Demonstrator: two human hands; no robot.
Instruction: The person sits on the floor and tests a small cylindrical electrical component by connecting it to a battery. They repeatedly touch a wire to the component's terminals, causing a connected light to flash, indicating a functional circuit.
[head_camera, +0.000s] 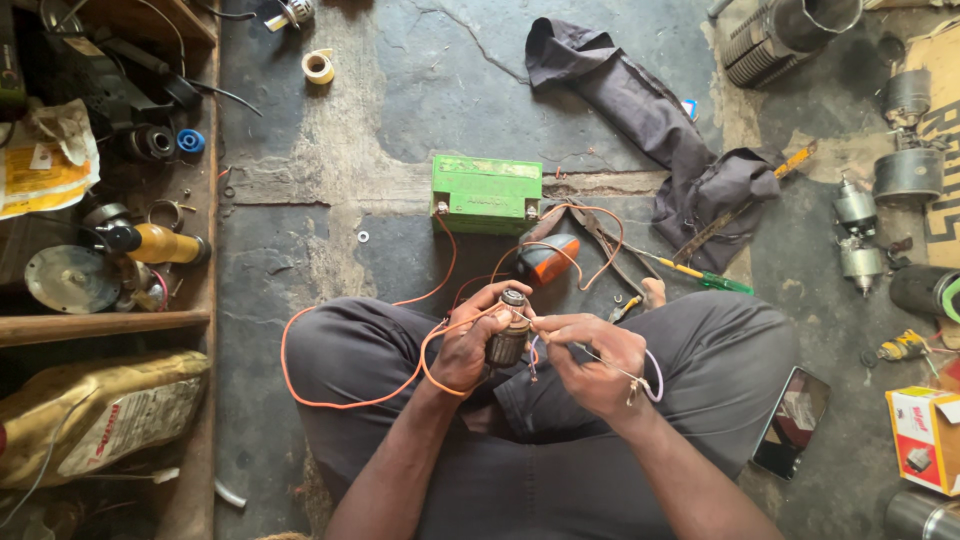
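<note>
My left hand (468, 345) is clamped around a small motor armature (509, 335), upright over my lap, shaft end up. My right hand (597, 360) is pinched shut on a thin probe wire (590, 352), its tip touching the top of the armature near the commutator. An orange wire (340, 400) loops from under my left hand across my thigh and back toward the green battery (486, 192) on the floor ahead, between my knees.

Step in hand, as I judge it: testing the armature off the battery, lead by lead. Next move calls for a steady left grip and shifting only the probe tip to the neighbouring contact, without bridging two.

Just beyond the battery: an orange-and-black tool (548, 258), pliers (600, 240), a green-handled screwdriver (700, 275). A phone (792, 420) lies by my right knee.
</note>
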